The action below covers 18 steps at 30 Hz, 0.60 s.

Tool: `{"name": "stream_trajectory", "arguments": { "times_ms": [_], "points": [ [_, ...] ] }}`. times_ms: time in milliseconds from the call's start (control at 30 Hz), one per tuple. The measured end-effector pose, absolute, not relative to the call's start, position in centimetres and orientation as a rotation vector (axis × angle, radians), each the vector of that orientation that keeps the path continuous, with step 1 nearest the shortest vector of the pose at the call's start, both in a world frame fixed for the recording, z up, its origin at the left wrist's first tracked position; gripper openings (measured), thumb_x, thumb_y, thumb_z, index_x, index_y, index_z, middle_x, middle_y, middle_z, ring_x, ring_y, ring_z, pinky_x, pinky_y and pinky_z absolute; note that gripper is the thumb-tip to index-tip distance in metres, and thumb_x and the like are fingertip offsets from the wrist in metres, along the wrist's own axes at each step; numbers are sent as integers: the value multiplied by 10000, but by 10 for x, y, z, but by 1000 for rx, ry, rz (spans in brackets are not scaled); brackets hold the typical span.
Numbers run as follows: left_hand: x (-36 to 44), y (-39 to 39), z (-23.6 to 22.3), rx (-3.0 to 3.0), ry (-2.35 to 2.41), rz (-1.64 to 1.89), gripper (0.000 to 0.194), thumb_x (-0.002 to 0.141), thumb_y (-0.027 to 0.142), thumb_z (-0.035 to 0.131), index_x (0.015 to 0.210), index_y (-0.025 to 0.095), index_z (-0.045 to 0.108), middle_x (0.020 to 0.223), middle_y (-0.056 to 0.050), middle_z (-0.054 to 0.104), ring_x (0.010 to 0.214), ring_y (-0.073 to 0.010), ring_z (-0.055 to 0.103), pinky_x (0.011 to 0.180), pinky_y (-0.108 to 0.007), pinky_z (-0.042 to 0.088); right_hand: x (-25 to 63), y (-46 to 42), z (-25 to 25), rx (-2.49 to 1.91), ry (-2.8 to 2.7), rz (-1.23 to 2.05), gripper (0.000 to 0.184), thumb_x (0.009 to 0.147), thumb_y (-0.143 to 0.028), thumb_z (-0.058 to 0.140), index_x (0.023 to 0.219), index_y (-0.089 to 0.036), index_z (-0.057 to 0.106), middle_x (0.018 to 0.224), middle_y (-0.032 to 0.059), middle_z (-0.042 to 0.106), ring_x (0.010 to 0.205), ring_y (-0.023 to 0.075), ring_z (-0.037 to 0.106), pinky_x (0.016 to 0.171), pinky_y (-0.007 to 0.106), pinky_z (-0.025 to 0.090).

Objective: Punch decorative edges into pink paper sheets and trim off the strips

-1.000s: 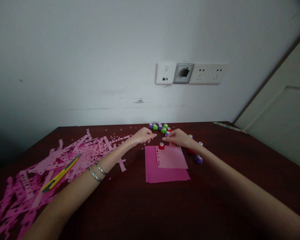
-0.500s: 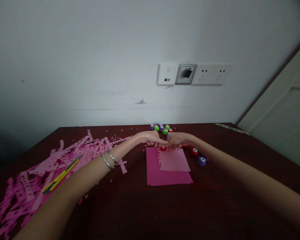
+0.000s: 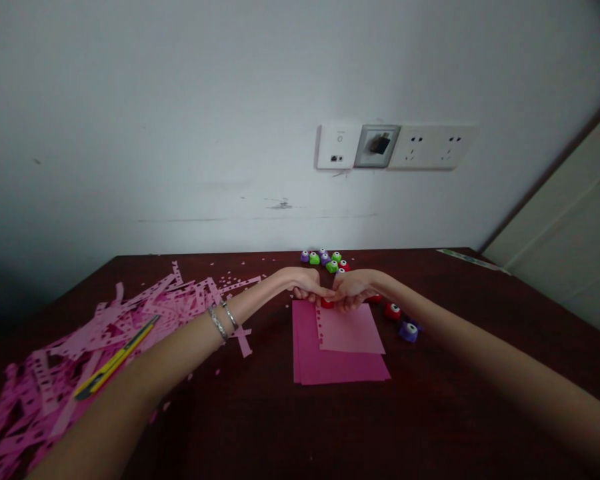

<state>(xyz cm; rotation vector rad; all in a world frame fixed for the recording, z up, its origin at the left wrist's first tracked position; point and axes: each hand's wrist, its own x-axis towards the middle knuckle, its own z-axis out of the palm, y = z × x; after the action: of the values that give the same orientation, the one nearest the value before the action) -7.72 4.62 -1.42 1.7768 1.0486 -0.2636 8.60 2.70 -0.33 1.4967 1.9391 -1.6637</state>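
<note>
My left hand (image 3: 306, 283) and my right hand (image 3: 353, 289) meet over a small red craft punch (image 3: 327, 303) at the top edge of a light pink sheet (image 3: 353, 331). The left fingers are curled, and the left thumb reaches right onto the punch. Closed fingers of my right hand grip around the punch's right side, partly hiding it. A column of small punched holes runs down the sheet's left edge. Darker pink sheets (image 3: 341, 371) lie beneath it on the dark table.
Several purple, green and red craft punches (image 3: 325, 259) sit behind my hands. Beside my right forearm are a red punch (image 3: 393, 311) and a purple punch (image 3: 409, 331). At left, a yellow utility knife (image 3: 117, 360) rests on punched pink strips (image 3: 45, 380). A ruler (image 3: 473, 261) lies back right.
The view has shifted slightly, so the sheets appear a little lower. Both hands stay together at the red punch on the sheet's top edge.
</note>
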Motion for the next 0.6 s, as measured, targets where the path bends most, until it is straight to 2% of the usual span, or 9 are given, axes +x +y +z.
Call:
{"name": "stream_trajectory", "arguments": {
  "times_ms": [233, 400, 600],
  "points": [
    [-79, 36, -26, 1851, 1107, -113, 616, 600, 755, 522, 557, 142, 566, 472, 3, 478, 362, -60, 331, 385, -228, 228, 82, 26, -2, 1506, 1971, -1626, 183, 720, -202, 640, 569, -123, 573, 492, -13, 564, 445, 62, 517, 467, 168, 469],
    [-79, 36, -23, 1850, 1097, -125, 612, 609, 748, 522, 574, 139, 580, 489, -3, 491, 358, -57, 318, 380, -232, 201, 83, 21, -1, 1582, 1945, -1655, 179, 745, -175, 598, 578, -115, 580, 488, -13, 561, 438, 60, 513, 450, 161, 458],
    [-80, 32, -12, 1810, 1082, -103, 543, 619, 698, 571, 616, 157, 616, 493, 1, 456, 367, -52, 268, 389, -236, 149, 92, 21, -2, 1491, 2006, -1721, 156, 761, -233, 591, 649, -127, 614, 506, -11, 570, 422, 61, 506, 419, 159, 433]
  ]
}}
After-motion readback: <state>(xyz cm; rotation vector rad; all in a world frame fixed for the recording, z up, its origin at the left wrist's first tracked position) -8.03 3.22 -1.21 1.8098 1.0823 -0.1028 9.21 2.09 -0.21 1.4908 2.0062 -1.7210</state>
